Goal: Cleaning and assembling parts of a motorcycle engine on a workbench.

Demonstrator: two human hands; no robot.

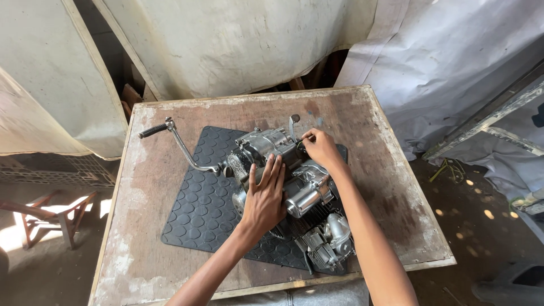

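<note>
While the left hand (265, 199) lies flat on top of the grimy silver metal motorcycle engine (286, 187), its fingers (273, 173) straight and close together rather than curled round anything, the weight of the palm looks meant to keep the block from rocking. The right hand (322, 148) works at the far end of the engine, near an upright metal stud (293, 126); its fingers are drawn together as if pinching some small part or slim tool at the casing, though what lies between them is too small to tell.

The engine sits on its side in the middle of a black rubber mat with a raised round-dot pattern (201, 209), which in turn lies on a worn, stained brown wooden desk (385, 187). The mat probably serves to stop the heavy casting sliding and to spare the wood. The finned cylinder end (328, 238) points toward the person, close to the near edge of the desk, and a long bent steel kick-start lever with a black rubber grip (175, 139) juts out from the engine to the left, reaching past the mat over bare wood.

Pale, dirty tarpaulin sheets (238, 45) hang behind the desk, and a small wooden stool (54, 215) stands on the floor at the left.
</note>
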